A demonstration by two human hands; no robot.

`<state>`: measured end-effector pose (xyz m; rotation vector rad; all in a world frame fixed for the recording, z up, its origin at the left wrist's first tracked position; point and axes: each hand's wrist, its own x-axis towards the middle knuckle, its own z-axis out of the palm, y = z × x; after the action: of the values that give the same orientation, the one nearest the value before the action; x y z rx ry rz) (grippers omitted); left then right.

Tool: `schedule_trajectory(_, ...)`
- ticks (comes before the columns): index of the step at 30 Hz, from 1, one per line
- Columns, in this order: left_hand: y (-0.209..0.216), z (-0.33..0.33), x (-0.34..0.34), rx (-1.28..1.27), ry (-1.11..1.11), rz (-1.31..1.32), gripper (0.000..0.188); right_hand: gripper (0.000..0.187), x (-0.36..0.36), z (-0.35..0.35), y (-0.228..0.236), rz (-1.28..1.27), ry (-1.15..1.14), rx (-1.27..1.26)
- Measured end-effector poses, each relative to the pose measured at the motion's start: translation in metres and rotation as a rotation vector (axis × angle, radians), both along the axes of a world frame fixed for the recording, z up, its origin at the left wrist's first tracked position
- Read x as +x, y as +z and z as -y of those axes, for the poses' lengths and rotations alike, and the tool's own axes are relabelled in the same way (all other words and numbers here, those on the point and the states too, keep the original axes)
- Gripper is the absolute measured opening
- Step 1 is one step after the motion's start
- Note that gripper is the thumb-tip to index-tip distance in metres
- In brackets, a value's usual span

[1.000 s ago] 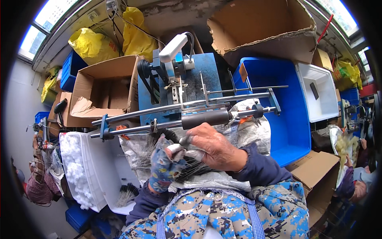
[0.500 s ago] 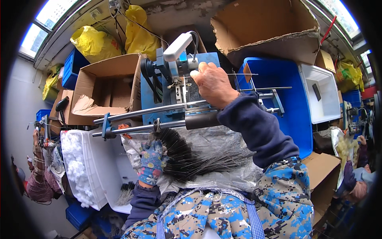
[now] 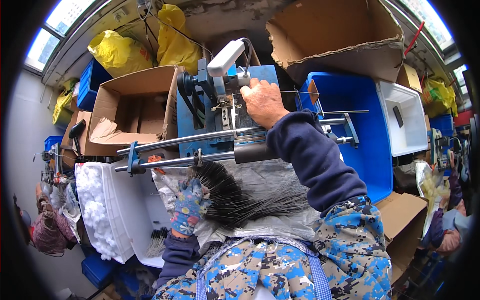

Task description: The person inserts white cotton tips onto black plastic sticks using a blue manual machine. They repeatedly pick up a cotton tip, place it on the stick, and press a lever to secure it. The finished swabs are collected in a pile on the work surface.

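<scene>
My right hand (image 3: 264,102), bare, is closed at the blue machine (image 3: 197,136), its fingertips beside the white block under the lamp. A thin wire (image 3: 295,92) sticks out to the right from behind this hand, which seems to pinch it; the fingertips' grip is partly hidden. In a blue flowered glove, my left hand (image 3: 188,206) has its fingers curled at the left edge of a pile of thin black wire-stemmed pieces (image 3: 225,195). What those fingers hold is hidden. The pile lies on a silvery sheet (image 3: 267,175) over my lap.
Two steel rails (image 3: 205,135) cross in front of the machine. A blue bin (image 3: 367,150) stands right, an open carton (image 3: 132,110) left. White tubs (image 3: 137,210), one with white fluffy pieces (image 3: 95,210), are at lower left. Other people work at both far sides.
My right hand and forearm have shifted slightly left at the machine, and the wire behind the hand tilts a little differently. My left hand has moved slightly down and left beside the pile.
</scene>
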<state>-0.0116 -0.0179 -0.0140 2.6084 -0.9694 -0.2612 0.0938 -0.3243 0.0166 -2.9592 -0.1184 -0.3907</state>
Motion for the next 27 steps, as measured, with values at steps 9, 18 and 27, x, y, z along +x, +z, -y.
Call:
schedule_trajectory(9, -0.003, 0.0, 0.001, 0.067, -0.041, 0.08, 0.045, 0.013, -0.003, 0.0, 0.002, -0.02, -0.011, 0.015)
schedule_trajectory(18, -0.033, -0.018, -0.007, -0.094, 0.119, -0.104, 0.05, 0.017, 0.008, 0.004, -0.011, -0.04, -0.037, 0.093)
schedule_trajectory(27, 0.021, 0.008, -0.003, -0.288, -0.032, 0.206, 0.03, 0.037, -0.018, 0.012, -0.002, 0.028, -0.11, 0.064)
